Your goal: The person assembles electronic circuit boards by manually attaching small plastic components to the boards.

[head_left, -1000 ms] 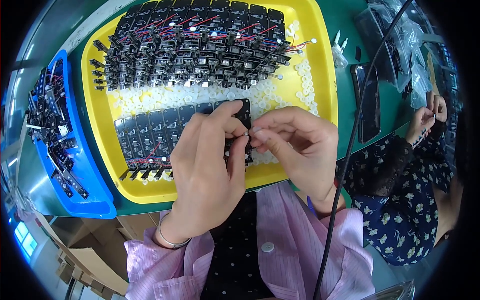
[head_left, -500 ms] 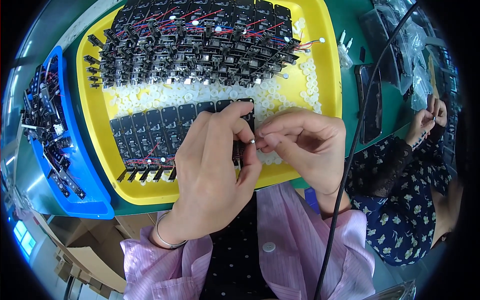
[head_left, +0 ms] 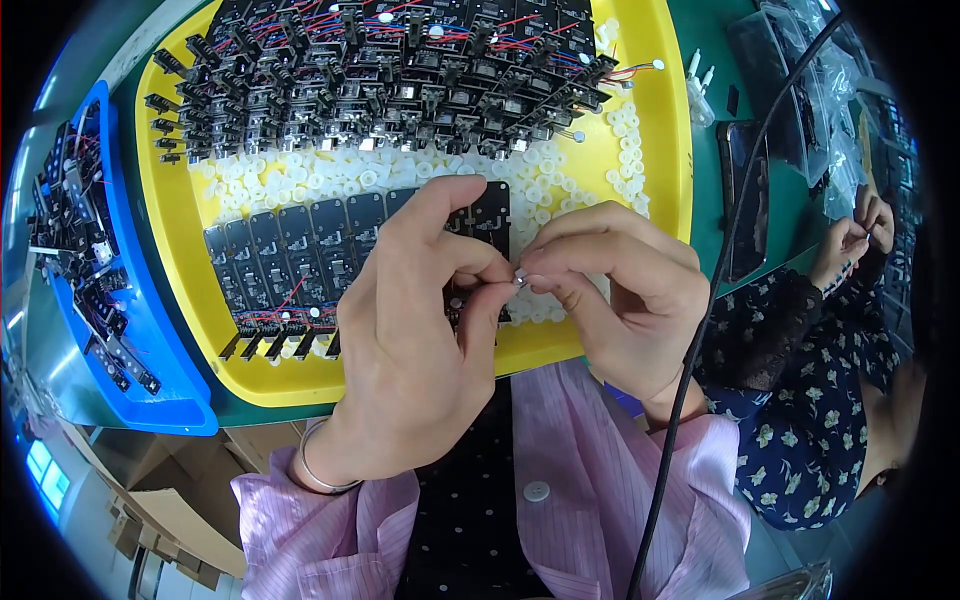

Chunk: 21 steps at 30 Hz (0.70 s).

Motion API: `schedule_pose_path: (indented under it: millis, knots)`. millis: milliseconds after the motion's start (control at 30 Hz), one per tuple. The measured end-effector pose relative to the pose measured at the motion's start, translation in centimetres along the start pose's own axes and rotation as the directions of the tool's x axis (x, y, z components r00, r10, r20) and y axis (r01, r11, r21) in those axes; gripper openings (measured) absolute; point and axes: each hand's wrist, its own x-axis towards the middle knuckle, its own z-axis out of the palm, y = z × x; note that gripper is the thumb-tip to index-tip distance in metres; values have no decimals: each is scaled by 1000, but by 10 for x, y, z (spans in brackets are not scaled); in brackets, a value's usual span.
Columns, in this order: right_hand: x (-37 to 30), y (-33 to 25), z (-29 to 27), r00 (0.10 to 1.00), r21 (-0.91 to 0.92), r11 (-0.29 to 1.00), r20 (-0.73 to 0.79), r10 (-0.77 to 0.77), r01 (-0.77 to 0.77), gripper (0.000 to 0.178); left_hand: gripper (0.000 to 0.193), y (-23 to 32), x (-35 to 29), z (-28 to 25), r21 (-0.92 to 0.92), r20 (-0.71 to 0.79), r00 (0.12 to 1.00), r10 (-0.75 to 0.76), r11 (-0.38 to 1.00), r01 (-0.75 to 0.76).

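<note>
My left hand (head_left: 410, 320) pinches a tiny shiny silver-white piece (head_left: 520, 279) between thumb and index finger. The fingertips of my right hand (head_left: 630, 290) close on the same piece from the other side; its exact kind is too small to make out. Both hands are over the near part of a yellow tray (head_left: 675, 170). Under them lies a row of black circuit boards (head_left: 325, 240) with red wires along the near edge, partly hidden by my left hand. Behind it, small white plastic rings (head_left: 345, 172) are scattered over the tray.
Stacked black boards (head_left: 400, 95) with wires fill the tray's far part. At left stands a blue tray (head_left: 150, 310) of dark components. A black cable (head_left: 690, 350) crosses the right side, near a phone (head_left: 745, 215) and plastic bins. Another person's hands (head_left: 850, 240) are at far right.
My fingertips have come closer together around the tiny piece, which has shifted slightly right and up. In the picture, the trays have shifted a little left and up.
</note>
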Motion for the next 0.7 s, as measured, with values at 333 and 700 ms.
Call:
schedule_pose_path:
  millis: [333, 700]
  knots:
    - [-2, -4, -4, 998, -77, 997, 65, -17, 22, 20, 57, -3, -1, 0, -58, 9, 999, -39, 998, 39]
    - [-5, -3, -2, 985, 90, 983, 85, 152, -159, 18, 24, -7, 2, 2, 327, 49, 936, 349, 880, -345]
